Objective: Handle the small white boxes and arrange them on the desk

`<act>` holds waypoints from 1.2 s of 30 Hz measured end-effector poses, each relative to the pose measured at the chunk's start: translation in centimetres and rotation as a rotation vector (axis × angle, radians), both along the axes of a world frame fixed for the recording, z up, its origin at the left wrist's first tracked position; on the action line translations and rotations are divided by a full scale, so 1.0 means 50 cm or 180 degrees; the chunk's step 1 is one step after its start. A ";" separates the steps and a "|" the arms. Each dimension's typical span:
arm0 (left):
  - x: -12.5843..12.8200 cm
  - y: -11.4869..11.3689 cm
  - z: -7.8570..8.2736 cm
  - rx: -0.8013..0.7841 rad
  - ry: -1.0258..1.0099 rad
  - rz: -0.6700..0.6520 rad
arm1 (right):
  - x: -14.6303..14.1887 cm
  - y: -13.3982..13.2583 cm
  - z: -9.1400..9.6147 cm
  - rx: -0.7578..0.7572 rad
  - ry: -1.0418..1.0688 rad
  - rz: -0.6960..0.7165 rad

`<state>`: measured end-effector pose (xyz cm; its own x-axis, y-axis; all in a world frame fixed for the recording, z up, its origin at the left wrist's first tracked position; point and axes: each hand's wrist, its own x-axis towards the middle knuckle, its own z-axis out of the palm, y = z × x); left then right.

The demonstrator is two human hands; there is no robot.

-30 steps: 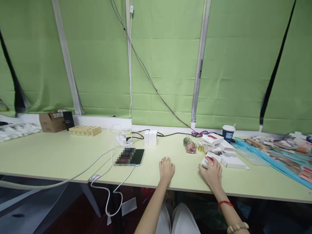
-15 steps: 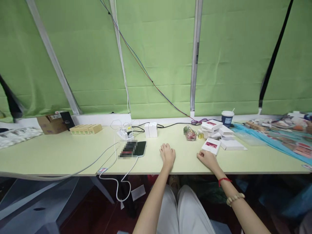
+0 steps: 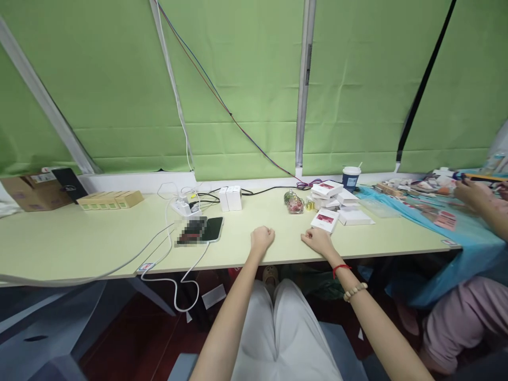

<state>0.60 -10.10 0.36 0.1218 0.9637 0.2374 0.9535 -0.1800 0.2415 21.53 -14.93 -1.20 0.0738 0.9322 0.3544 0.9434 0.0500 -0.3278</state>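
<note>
My left hand (image 3: 262, 239) rests on the table near its front edge, curled into a fist with nothing showing in it. To its right my right hand (image 3: 316, 240) is also a fist, wearing a red string and a beaded bracelet at the wrist. Just beyond the right knuckles lies a flat white box (image 3: 325, 220) with a pink window, partly covered by that hand. Behind it is a loose pile of similar white boxes (image 3: 327, 189). Clear-wrapped red and green items (image 3: 295, 205) sit left of the pile.
A phone (image 3: 215, 229) with a white cable lies left of my hands, below a power strip (image 3: 183, 207) and a white box (image 3: 230, 199). Yellow boxes (image 3: 111, 200) stand far left. A lidded cup (image 3: 351, 179) is at the back. Another person's hand (image 3: 474, 196) is over the blue sheet (image 3: 480, 228).
My left hand, flat with its fingers spread before, has closed into a fist. My right hand remains a fist by the box. The view has shifted right, bringing another person into sight.
</note>
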 end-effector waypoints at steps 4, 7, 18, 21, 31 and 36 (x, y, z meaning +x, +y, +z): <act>0.005 -0.001 0.005 -0.0037 0.0007 -0.0016 | -0.022 0.003 0.014 -0.0324 -0.0393 -0.0140; 0.006 0.000 0.006 -0.0050 0.0026 -0.0016 | -0.062 0.012 0.025 -0.0413 -0.0629 -0.0240; 0.006 0.000 0.001 0.0003 0.0044 -0.0008 | -0.193 0.089 0.027 -0.0460 -0.0342 -0.0240; 0.005 -0.001 0.000 -0.0012 0.0028 0.0007 | -0.187 0.091 0.026 -0.0485 -0.0260 -0.0232; 0.005 0.004 -0.007 0.0016 -0.0038 0.0060 | -0.183 0.080 0.024 -0.0455 -0.0190 -0.0210; 0.007 0.005 -0.009 0.0015 -0.0025 0.0101 | -0.183 0.079 0.022 -0.0480 -0.0177 -0.0209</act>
